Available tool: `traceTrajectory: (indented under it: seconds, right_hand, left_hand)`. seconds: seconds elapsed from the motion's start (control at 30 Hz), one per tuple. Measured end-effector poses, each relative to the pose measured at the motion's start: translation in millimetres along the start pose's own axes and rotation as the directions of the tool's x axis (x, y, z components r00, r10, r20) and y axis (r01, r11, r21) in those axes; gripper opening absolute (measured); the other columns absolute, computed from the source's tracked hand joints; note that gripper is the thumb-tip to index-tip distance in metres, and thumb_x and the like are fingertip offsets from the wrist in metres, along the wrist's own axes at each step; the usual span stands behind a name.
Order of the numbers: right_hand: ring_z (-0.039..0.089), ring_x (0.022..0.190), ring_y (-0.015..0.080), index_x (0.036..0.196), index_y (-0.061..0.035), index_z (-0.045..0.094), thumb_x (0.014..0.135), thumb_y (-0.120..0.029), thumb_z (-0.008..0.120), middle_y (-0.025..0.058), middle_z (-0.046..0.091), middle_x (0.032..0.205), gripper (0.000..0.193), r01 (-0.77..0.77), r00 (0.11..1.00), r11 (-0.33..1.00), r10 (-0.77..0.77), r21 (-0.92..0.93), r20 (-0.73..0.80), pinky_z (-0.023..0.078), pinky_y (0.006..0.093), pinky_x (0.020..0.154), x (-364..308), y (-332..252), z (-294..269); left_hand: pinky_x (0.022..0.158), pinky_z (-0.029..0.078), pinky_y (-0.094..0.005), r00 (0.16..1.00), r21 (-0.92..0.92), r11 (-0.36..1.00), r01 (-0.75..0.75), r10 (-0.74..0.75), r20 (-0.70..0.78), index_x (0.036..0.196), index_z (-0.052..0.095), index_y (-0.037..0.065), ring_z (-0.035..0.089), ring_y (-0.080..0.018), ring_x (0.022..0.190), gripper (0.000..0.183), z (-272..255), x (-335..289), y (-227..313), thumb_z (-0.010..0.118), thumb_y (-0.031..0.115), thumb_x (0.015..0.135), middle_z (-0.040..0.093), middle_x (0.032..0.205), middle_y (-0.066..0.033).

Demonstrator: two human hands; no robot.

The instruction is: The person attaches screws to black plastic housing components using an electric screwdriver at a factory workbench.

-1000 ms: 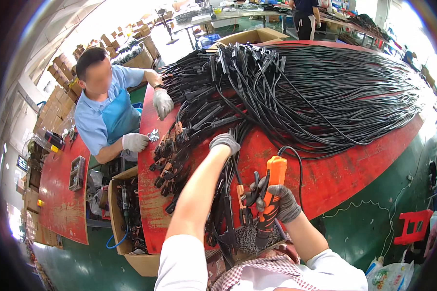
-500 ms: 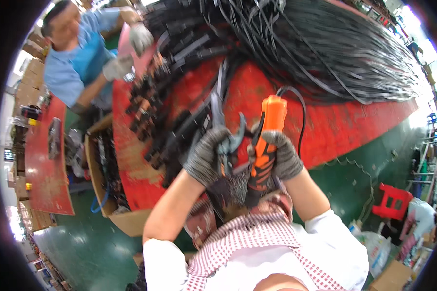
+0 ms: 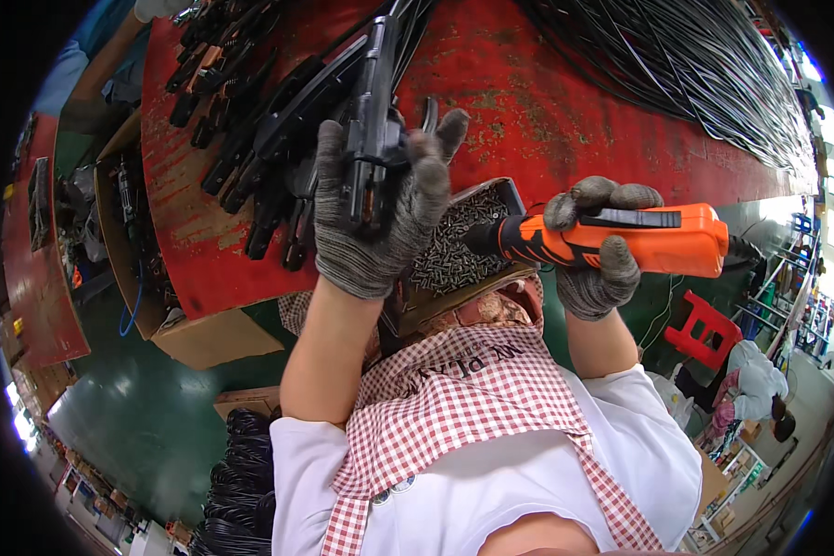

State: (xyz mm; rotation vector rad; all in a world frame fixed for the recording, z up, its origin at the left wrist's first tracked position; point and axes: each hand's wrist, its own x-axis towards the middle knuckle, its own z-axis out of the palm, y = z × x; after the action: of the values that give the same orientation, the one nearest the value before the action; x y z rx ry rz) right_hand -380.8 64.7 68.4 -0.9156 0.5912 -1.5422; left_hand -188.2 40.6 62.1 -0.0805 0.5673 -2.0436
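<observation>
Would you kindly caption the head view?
Gloved left hand grips a black plug; right hand holds an orange electric screwdriver.

The left hand (image 3: 375, 218) hides the black plug (image 3: 369, 157) it grips. The co-worker's glove (image 3: 162, 7) is cut off at the top edge, and the screwdriver tip (image 3: 477, 239) blurs into the screws (image 3: 454, 250).

Within the second the left hand (image 3: 375, 208) came off the pile on the red table (image 3: 528, 111) gripping one black plug (image 3: 372, 139) upright, the right hand (image 3: 598, 246) swung the orange screwdriver (image 3: 621, 243) level beside it, and the view dropped toward the person's chest.
</observation>
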Motion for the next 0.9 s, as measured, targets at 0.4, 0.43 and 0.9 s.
traceTrajectory:
  seconds: [0.4, 0.43, 0.9]
  right_hand:
    - [0.055, 0.073, 0.0234, 0.104, -0.0095, 0.043, 0.069, -0.013, 0.063, 0.0154, 0.053, 0.091, 0.04, -0.118, 0.991, 0.99, 0.122, -0.073, 0.054, 0.045, 0.036, 0.065, 1, 12, -6]
    - [0.055, 0.073, 0.0235, 0.104, -0.0093, 0.043, 0.069, -0.013, 0.063, 0.0155, 0.053, 0.091, 0.04, -0.128, 0.989, 0.989, 0.132, -0.069, 0.059, 0.045, 0.036, 0.065, 1, 14, -6]
    - [0.055, 0.074, 0.0231, 0.105, -0.0097, 0.042, 0.071, -0.013, 0.062, 0.0161, 0.053, 0.094, 0.039, -0.145, 0.986, 0.984, 0.152, -0.104, 0.064, 0.044, 0.0365, 0.067, 4, 20, -3]
  left_hand:
    - [0.03, 0.036, -0.0132, 0.957, 0.535, 0.843, -0.059, 0.2, -0.209, 0.09, 0.049, 0.003, 0.043, -0.0053, 0.041, 0.018, 8, -11, 22, 0.048, 0.021, 0.085, 0.052, 0.069, -0.0098]
    - [0.029, 0.034, -0.0118, 0.922, 0.658, 0.749, -0.077, 0.304, -0.239, 0.087, 0.05, 0.002, 0.04, -0.0039, 0.04, 0.02, 2, -13, 23, 0.045, 0.022, 0.086, 0.05, 0.07, -0.0096]
    - [0.029, 0.034, -0.0159, 0.918, 0.613, 0.786, -0.079, 0.298, -0.263, 0.095, 0.049, 0.013, 0.047, -0.0086, 0.038, 0.017, -13, -14, 27, 0.053, 0.024, 0.082, 0.054, 0.067, -0.0085]
